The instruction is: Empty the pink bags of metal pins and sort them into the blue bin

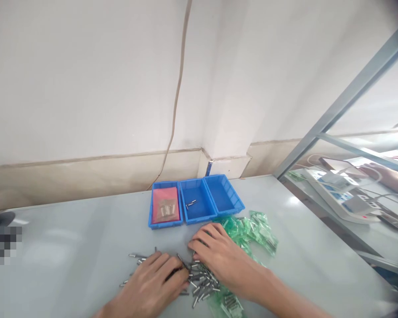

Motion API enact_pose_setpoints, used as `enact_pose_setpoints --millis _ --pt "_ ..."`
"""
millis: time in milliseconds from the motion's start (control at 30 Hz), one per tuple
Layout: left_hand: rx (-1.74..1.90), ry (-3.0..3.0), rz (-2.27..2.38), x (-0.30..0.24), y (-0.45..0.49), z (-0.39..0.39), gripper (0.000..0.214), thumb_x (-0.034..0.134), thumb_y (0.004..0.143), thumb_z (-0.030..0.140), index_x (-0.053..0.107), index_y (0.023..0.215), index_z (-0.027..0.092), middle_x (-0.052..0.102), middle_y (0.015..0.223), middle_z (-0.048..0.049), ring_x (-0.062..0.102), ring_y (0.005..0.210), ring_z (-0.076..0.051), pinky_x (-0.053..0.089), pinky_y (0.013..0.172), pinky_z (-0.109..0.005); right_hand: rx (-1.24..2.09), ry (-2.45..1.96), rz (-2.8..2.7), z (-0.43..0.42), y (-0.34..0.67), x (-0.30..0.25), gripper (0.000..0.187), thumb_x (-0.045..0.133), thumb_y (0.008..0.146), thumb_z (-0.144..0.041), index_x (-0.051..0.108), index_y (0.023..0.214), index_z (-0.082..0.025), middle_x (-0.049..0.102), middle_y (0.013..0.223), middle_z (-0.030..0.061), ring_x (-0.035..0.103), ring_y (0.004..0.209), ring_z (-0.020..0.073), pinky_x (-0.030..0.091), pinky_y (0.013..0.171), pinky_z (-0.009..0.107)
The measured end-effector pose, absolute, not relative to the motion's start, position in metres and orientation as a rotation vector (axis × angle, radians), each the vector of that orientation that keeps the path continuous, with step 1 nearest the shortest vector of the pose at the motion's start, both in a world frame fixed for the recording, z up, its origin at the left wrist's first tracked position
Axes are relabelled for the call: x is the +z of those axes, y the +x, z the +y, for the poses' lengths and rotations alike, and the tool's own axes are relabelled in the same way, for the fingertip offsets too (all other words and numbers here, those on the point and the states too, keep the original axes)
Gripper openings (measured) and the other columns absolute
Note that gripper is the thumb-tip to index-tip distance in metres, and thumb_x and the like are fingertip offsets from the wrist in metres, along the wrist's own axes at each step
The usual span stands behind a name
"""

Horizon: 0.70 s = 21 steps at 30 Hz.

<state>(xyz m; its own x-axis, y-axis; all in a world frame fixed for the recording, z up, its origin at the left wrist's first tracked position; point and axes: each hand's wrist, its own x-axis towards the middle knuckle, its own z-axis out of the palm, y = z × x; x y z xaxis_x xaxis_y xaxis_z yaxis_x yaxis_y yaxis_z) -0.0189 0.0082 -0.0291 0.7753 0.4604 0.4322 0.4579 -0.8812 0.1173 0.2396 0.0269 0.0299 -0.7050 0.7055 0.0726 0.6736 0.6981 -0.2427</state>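
My left hand lies low on the pale table, fingers curled down onto a scatter of small metal pins; what its fingertips pinch is hidden. My right hand rests just right of it, fingers bent over the same pins and touching a heap of small green plastic bags. Behind the hands stand three blue trays: the left one holds a pink bag with metal parts, the middle one holds one or two pins, the right one looks bare.
The table meets a white wall at the back, with a cable running down it. A grey metal frame bounds the right side. Beyond it lie a white power strip with plugs and another person's hand.
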Motion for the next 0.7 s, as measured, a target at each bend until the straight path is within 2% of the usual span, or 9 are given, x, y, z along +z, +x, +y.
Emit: enact_pose_setpoints --millis 67,133,200,300,367,433,533,700 --pt "0.773 2.956 0.769 -0.026 -0.017 0.009 0.016 0.052 0.114 0.024 0.067 0.11 0.02 0.07 0.094 -0.0029 0.067 0.079 -0.019 0.05 0.081 -0.036 0.326 -1.133 -2.726 0.027 0.241 0.033 0.014 0.052 0.115 -0.023 0.064 0.109 -0.02 0.07 0.113 0.0071 0.06 0.107 0.0271 0.046 0.097 0.045" --pt "0.805 2.955 0.781 -0.024 -0.015 0.01 0.018 0.05 0.115 0.025 0.067 0.109 0.02 0.07 0.093 -0.0026 0.068 0.079 -0.018 0.051 0.08 -0.035 0.383 -1.139 -2.686 0.026 0.243 0.037 0.014 0.059 0.113 -0.035 0.064 0.112 -0.021 0.07 0.115 0.0065 0.061 0.109 0.0279 0.046 0.101 0.047" --pt "0.815 2.953 0.794 -0.023 -0.015 0.01 0.019 0.05 0.116 0.025 0.067 0.109 0.02 0.071 0.093 -0.0028 0.068 0.079 -0.018 0.051 0.079 -0.034 0.447 -1.121 -2.662 0.024 0.244 0.041 0.028 0.068 0.107 -0.048 0.065 0.118 -0.023 0.071 0.118 0.007 0.062 0.112 0.0296 0.045 0.107 0.049" --pt "0.827 2.963 0.803 -0.022 -0.015 0.009 0.02 0.049 0.116 0.026 0.066 0.107 0.019 0.071 0.094 -0.0035 0.067 0.08 -0.018 0.051 0.082 -0.034 0.513 -1.072 -2.661 0.022 0.246 0.045 0.058 0.08 0.092 -0.063 0.063 0.129 -0.023 0.071 0.125 0.0096 0.063 0.117 0.0335 0.041 0.115 0.054" --pt "0.84 2.966 0.816 -0.022 -0.015 0.008 0.02 0.05 0.115 0.026 0.067 0.106 0.019 0.071 0.095 -0.0038 0.067 0.081 -0.018 0.052 0.085 -0.034 0.538 -1.045 -2.675 0.021 0.247 0.046 0.075 0.085 0.083 -0.069 0.06 0.137 -0.022 0.069 0.13 0.0111 0.062 0.121 0.0354 0.036 0.12 0.058" --pt "0.849 2.959 0.825 -0.021 -0.015 0.008 0.018 0.052 0.114 0.024 0.067 0.105 0.019 0.07 0.094 -0.0038 0.067 0.081 -0.018 0.051 0.085 -0.033 0.541 -1.043 -2.691 0.02 0.247 0.044 0.083 0.087 0.08 -0.07 0.058 0.14 -0.022 0.068 0.133 0.0116 0.06 0.123 0.036 0.033 0.122 0.059" --pt "0.861 2.95 0.819 -0.019 -0.014 0.008 0.015 0.054 0.112 0.022 0.066 0.105 0.018 0.07 0.094 -0.0038 0.067 0.081 -0.019 0.051 0.083 -0.034 0.469 -1.068 -2.716 0.02 0.246 0.04 0.078 0.088 0.081 -0.068 0.059 0.137 -0.021 0.067 0.13 0.0112 0.06 0.122 0.036 0.037 0.118 0.058" --pt "0.88 2.95 0.794 -0.015 -0.012 0.01 0.015 0.053 0.112 0.018 0.065 0.105 0.017 0.07 0.093 -0.0041 0.067 0.082 -0.019 0.049 0.081 -0.035 0.34 -1.103 -2.76 0.021 0.24 0.035 0.058 0.093 0.081 -0.057 0.062 0.115 -0.021 0.066 0.117 0.0078 0.059 0.112 0.0334 0.046 0.107 0.053"
